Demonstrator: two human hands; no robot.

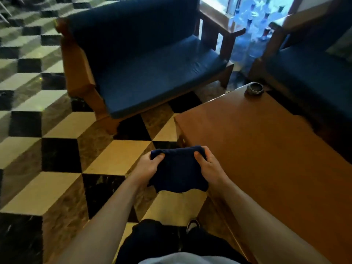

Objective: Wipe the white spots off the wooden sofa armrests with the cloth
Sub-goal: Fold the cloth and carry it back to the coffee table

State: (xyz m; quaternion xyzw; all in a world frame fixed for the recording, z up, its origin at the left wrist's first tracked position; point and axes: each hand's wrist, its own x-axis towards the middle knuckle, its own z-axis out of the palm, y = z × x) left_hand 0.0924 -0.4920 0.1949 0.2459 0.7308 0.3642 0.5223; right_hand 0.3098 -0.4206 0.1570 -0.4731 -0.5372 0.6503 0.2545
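Note:
A dark blue cloth (178, 171) hangs in front of me at waist height. My left hand (147, 165) grips its left top corner and my right hand (208, 165) grips the right one, thumbs on top. Ahead stands a wooden sofa with blue cushions (148, 60). Its left armrest (76, 61) is the nearer one, and its right armrest (219, 21) lies by the window. The picture is too blurred and dim to show white spots on either armrest.
A wooden coffee table (266, 149) stands right of me with a small ashtray (255, 88) at its far corner. A second blue armchair (308, 67) sits at the right. Several water bottles (253, 21) crowd the gap between the seats. The floor is cube-patterned tile (57, 145).

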